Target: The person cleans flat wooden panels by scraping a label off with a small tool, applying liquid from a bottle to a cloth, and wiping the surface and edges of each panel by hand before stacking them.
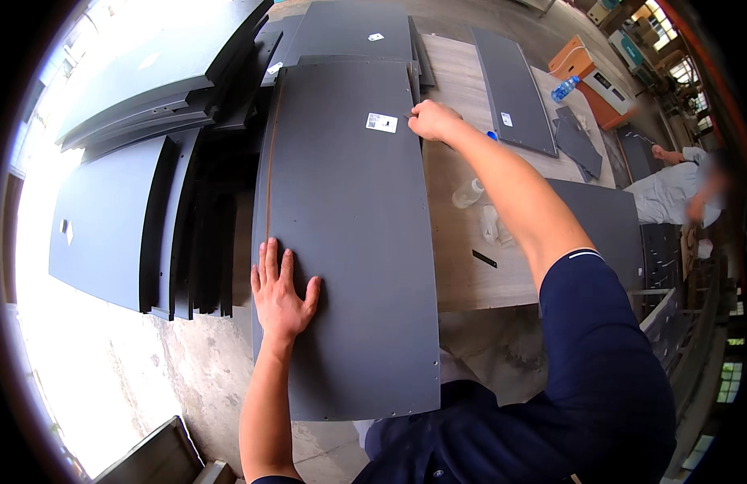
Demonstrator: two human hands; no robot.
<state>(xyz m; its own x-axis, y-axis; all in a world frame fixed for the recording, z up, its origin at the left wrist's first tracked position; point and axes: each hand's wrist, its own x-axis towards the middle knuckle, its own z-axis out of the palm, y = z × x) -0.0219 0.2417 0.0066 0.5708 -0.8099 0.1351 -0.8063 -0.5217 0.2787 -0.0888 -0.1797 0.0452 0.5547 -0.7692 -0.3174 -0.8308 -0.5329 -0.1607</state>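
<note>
A long dark grey board [349, 242] lies in front of me, its near end reaching my waist. A thin brown groove [271, 161] runs along its left side, and a white label [381, 123] is stuck near the far end. My left hand [283, 294] rests flat on the board's left part, fingers spread, fingertips by the groove. At the far right edge, my right hand [434, 121] is closed, close to the label. A small dark tip shows at its fingers, but what it holds is too small to name.
Stacked grey boards [111, 218] stand at the left. On the wooden table [462, 274] are a clear bottle [468, 194], a small dark strip [484, 258] and another labelled board [514, 93]. A blue-labelled bottle [565, 89] stands farther back. A co-worker [672, 189] is at the right.
</note>
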